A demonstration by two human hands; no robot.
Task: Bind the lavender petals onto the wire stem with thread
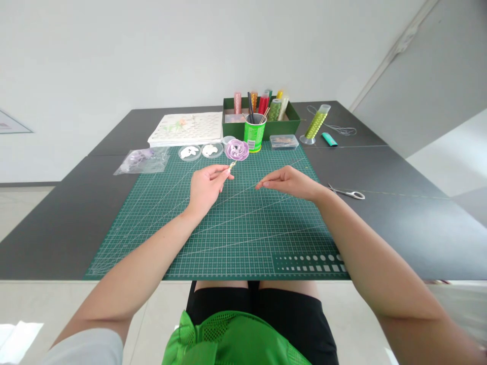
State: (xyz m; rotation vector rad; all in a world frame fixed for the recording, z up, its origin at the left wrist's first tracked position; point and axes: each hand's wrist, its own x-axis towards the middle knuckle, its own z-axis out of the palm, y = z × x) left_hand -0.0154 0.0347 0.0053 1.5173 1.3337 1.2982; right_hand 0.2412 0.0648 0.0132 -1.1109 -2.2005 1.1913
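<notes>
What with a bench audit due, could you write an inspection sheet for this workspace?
Surface: dark grey table with a green gridded cutting mat on it.
Job's things: purple layered flower on a thin yellowish stem, held above the mat.
Clutter: dark green rectangular box of coloured rolls, bright green cylindrical cup with sticks, clear plastic bag, silver metal scissors right of the mat.
Hands: left hand grips the stem; right hand has fingertips together, anything pinched too small to tell.
Cables: thin pale looped cord at the back right; cannot tell whether it is a cable.
Surroundings: plain white wall, pale tiled floor.
</notes>
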